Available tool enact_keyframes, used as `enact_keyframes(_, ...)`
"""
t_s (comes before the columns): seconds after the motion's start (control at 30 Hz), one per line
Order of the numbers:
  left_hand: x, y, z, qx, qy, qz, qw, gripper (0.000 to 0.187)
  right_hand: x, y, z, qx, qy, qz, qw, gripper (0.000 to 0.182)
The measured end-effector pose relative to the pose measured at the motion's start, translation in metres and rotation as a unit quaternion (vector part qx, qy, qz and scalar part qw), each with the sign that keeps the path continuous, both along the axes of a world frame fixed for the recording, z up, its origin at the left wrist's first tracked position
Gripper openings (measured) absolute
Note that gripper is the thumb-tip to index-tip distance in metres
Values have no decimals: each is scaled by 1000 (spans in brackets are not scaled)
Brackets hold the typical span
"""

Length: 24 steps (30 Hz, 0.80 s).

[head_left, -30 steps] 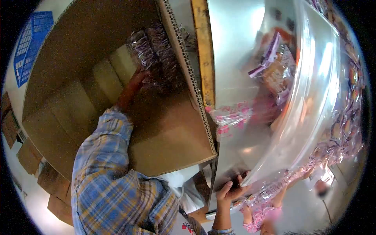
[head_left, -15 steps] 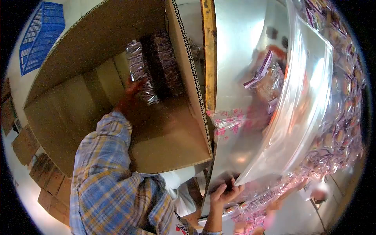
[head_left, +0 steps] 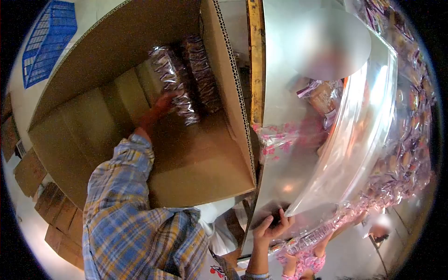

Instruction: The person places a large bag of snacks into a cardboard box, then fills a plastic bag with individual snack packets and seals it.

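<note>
My left hand [head_left: 163,105] reaches deep into a large cardboard box [head_left: 205,179]. It touches the near side of a row of shiny, clear-wrapped packs [head_left: 170,70]; the fingers are dim and partly hidden. Beside this row stands a second dark wrapped row [head_left: 203,74], against the box's right wall. My right hand [head_left: 273,226] is over the metal table's near edge, thumb and fingers apart. Its fingertips are at the lower corner of a large, curved clear plastic sheet [head_left: 345,154].
A wrapped bread-like item [head_left: 322,98] lies on the metal table [head_left: 284,177]. Many clear-wrapped packs [head_left: 406,154] lie along the far right. A blue crate [head_left: 49,44] is at upper left, flattened cardboard [head_left: 60,210] at lower left. Another person in pink [head_left: 310,263] is at lower right.
The nearer row in the box has shifted right, closer to the second row, with my left hand against it. My right hand stays at the sheet's corner.
</note>
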<state>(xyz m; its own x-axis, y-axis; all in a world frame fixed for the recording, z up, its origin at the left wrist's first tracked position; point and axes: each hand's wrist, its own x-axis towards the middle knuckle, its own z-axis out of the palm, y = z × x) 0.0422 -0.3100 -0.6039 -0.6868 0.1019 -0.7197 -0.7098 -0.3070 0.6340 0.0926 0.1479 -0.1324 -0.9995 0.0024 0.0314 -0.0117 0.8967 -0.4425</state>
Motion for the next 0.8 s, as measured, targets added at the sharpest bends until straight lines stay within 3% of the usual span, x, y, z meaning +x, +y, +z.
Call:
enact_keyframes(0.07, -15, 11, 22, -87, 139, -44, 985, 70, 3, 6, -3, -6, 10, 17, 1000, 40)
enact_keyframes(0.1, -16, 8, 3, -80, 215, -66, 971, 80, 2, 9, -6, -9, 17, 27, 999, 38)
enact_keyframes(0.2, -33, 15, -13, -119, 200, -110, 966, 73, 3, 8, -6, -4, 20, 31, 999, 40)
enact_keyframes(0.4, -56, 24, -8, -198, 157, 60, 966, 67, -3, 0, -1, -3, 22, 42, 999, 38)
enact_keyframes(0.53, -95, 13, 11, -309, 167, 242, 904, 71, 4, 6, -6, -31, 18, 0, 999, 45)
enact_keyframes(0.6, -121, 1, 30, -351, 188, 278, 874, 75, 0, 3, -6, -9, 18, 9, 1000, 46)
enact_keyframes(0.63, -127, 3, 69, -418, 147, 209, 872, 78, 2, 4, -7, -15, 18, -7, 1000, 46)
enact_keyframes(0.73, -121, 6, 58, -562, 218, 115, 789, 96, -3, 1, -1, 18, 18, 24, 999, 34)
enact_keyframes(0.77, -123, 11, 32, -523, 249, 159, 800, 99, -8, -1, -4, 10, 34, 40, 999, 33)
enact_keyframes(0.8, -126, 14, 35, -539, 247, 129, 795, 98, -8, -1, -5, 2, 35, 36, 999, 32)
